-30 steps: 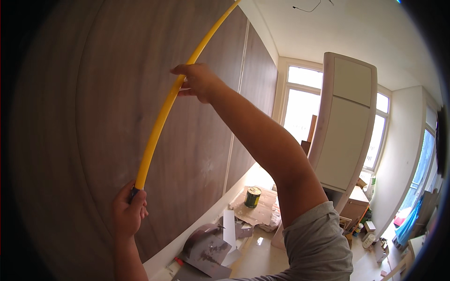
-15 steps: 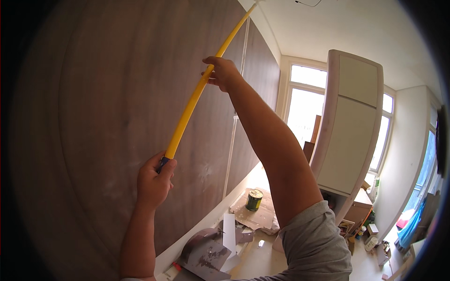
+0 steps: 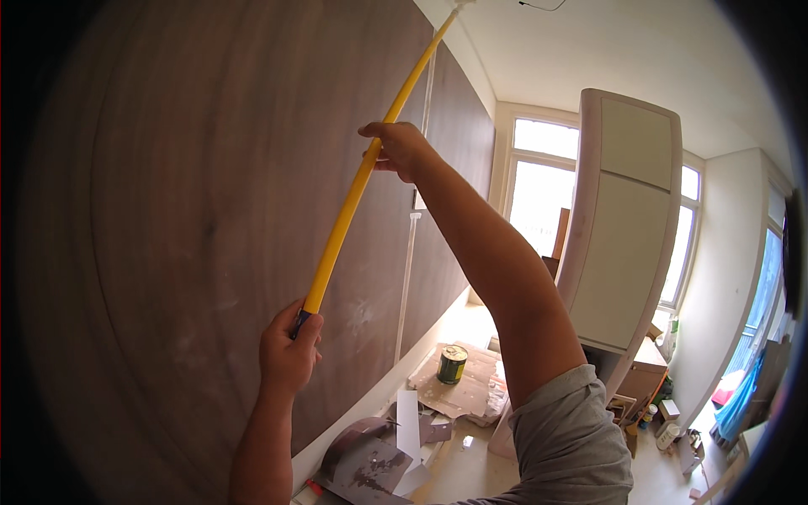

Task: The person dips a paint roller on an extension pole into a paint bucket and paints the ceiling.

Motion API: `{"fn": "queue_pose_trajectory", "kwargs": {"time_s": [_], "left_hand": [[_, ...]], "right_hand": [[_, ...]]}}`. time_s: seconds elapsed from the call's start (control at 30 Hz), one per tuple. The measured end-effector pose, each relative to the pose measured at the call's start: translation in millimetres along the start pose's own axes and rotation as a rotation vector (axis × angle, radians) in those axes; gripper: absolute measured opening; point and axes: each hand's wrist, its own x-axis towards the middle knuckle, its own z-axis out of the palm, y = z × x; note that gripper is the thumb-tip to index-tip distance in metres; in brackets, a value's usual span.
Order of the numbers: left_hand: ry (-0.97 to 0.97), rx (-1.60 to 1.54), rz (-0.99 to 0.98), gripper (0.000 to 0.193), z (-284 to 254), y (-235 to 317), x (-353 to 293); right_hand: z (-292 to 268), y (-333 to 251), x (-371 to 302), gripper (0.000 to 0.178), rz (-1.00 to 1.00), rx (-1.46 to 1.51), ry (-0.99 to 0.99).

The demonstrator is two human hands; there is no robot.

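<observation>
A long yellow pole (image 3: 345, 220) slants up to the right in front of a dark brown panelled wall (image 3: 194, 210). My left hand (image 3: 290, 349) is closed round its lower end, where there is a dark blue grip. Higher up, my right hand (image 3: 400, 151) holds the pole between thumb and fingers, with that arm stretched out. The pole's far end reaches the white ceiling (image 3: 581, 50) at the top of the view. Something whitish shows at its tip, but its kind is too small to tell.
A tall white cabinet (image 3: 631, 227) stands right of my right arm, before bright windows. On the floor, a dark green tin (image 3: 452, 364) rests on flattened cardboard (image 3: 471, 396). Nearer lie grey and white sheet offcuts (image 3: 362, 459). Boxes and bottles (image 3: 667, 435) crowd the right side.
Both hands have come lower with the pole, the left one also a little to the right. Its tip remains up by the ceiling. The view has shifted slightly.
</observation>
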Motion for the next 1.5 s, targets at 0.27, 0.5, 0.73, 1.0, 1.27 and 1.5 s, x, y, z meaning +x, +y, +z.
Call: {"fn": "queue_pose_trajectory", "kwargs": {"time_s": [0.27, 0.5, 0.73, 1.0, 1.27, 1.5], "left_hand": [[0.028, -0.076, -0.025, 0.039, -39, -5, -48], [0.08, -0.087, -0.007, 0.039, -94, -4, -108], [0.125, -0.03, 0.075, 0.042, -139, 13, -168], [0.093, -0.042, -0.027, 0.042, -154, 48, -209], [0.064, -0.05, -0.034, 0.041, -115, 73, -162], [0.025, -0.023, -0.032, 0.04, -69, 68, -101]], "right_hand": [[33, -16, -53, 0.063, -0.023, -0.045, -0.203], [84, -42, -114, 0.067, -0.004, -0.047, -0.227], [118, -77, -172, 0.07, -0.026, -0.086, -0.34], [121, -90, -209, 0.077, -0.061, -0.046, -0.426], [90, -90, -161, 0.058, -0.061, 0.048, -0.304], [56, -70, -106, 0.052, -0.041, 0.103, -0.211]]}}
